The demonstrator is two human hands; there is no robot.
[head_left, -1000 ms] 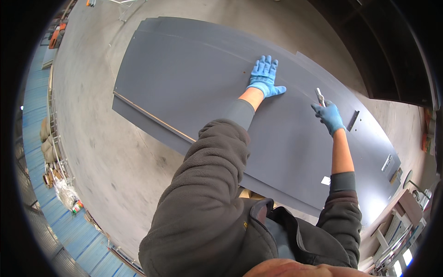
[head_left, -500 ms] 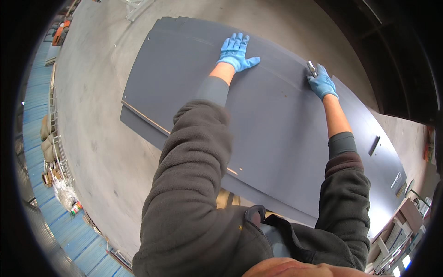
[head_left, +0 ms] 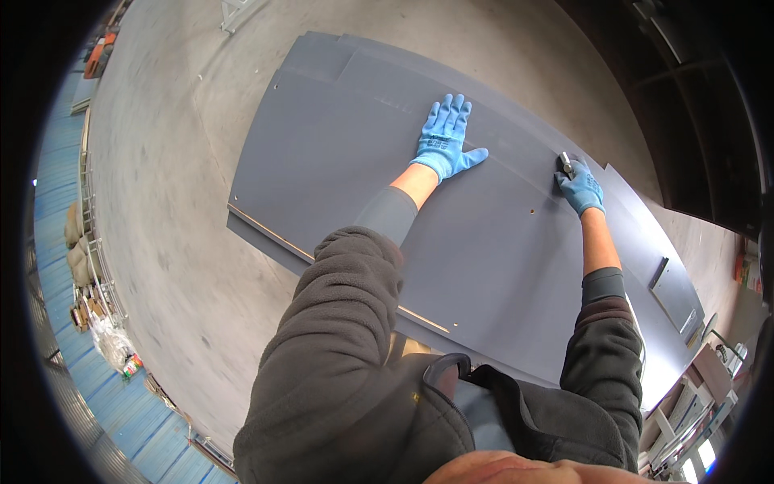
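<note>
A large flat grey panel [head_left: 484,258] with small holes near its corners lies on a stack. Beneath it, another grey panel [head_left: 387,58] shows along the far edge. My left hand [head_left: 444,143], in a blue glove, rests flat on the top panel with its fingers spread. Farther right, my gloved right hand [head_left: 582,185] is closed around a small silver hand tool [head_left: 567,164], whose exact kind I cannot make out. That hand is at the panel's far right part.
A dark shelf-like structure [head_left: 693,137] stands at the upper right. Boards and metal pieces [head_left: 693,411] lean at the lower right. On the left, beyond the concrete floor [head_left: 173,202], are a blue slatted surface [head_left: 121,395] and sacks [head_left: 79,258]. A white frame leg [head_left: 234,14] stands far off.
The top panel has slid toward me and to the right, baring more of the panel below. Both hands have moved the same way, the left still flat and the right still holding the tool.
</note>
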